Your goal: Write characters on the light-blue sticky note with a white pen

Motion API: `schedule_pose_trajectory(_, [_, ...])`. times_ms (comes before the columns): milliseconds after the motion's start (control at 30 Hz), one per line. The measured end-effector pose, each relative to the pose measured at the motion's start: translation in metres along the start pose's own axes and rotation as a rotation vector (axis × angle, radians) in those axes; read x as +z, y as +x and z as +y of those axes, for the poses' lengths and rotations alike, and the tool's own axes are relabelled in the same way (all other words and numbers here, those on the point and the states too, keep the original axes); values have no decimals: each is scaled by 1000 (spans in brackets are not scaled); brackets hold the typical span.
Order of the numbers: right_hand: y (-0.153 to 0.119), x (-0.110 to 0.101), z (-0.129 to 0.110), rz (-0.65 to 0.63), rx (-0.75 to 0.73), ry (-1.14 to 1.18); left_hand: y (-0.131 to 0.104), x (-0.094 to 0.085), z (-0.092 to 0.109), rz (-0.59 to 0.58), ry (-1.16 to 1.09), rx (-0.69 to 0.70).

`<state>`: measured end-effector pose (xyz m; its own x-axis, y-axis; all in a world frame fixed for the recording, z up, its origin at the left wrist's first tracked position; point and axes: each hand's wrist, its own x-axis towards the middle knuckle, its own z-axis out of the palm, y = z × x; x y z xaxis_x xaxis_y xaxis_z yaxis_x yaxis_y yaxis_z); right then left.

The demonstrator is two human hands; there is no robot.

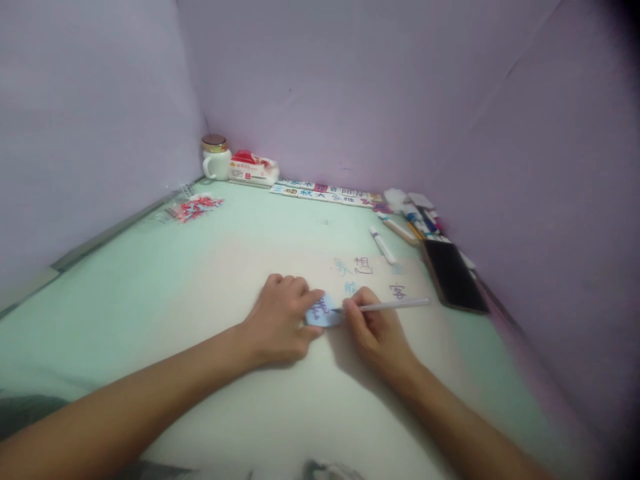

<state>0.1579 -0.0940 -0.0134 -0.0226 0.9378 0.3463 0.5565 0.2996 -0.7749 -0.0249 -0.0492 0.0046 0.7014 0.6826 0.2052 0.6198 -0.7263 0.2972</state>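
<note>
A small light-blue card (325, 318) with dark brush-like characters lies on the pale table. Thumb and forefinger of my left hand (283, 320) clasp the card's left side from above and below, with the other fingers curled. My right hand (375, 330) is closed around a thin, light-coloured pen (400, 305). The pen's dark tip is at the card's right part; whether it touches the surface I cannot tell. Just beyond my right hand, handwritten characters (363, 265) in purple and light blue show on pale pieces.
A capped white marker (382, 245) and a dark phone (454, 275) lie to the right. Along the back wall stand a lidded white mug (217, 163), a tissue pack (254, 169) and rows of character cards (325, 194). Red and pale scraps (197, 208) lie at the left.
</note>
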Motion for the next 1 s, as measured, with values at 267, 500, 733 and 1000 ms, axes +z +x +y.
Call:
schedule_pose_trajectory(267, [0, 1, 0, 14, -5, -1, 0, 2, 4, 29, -3, -23])
schedule_pose_trajectory(500, [-1, 0, -1, 5, -2, -4, 1, 4, 6, -3, -43, -57])
schedule_pose_trajectory(733, [-1, 0, -2, -6, 14, -4, 3, 1, 7, -44, -15, -30])
schedule_pose_trajectory(1000, [-1, 0, -2, -9, 7, -18, 10, -11, -6, -190, -26, 96])
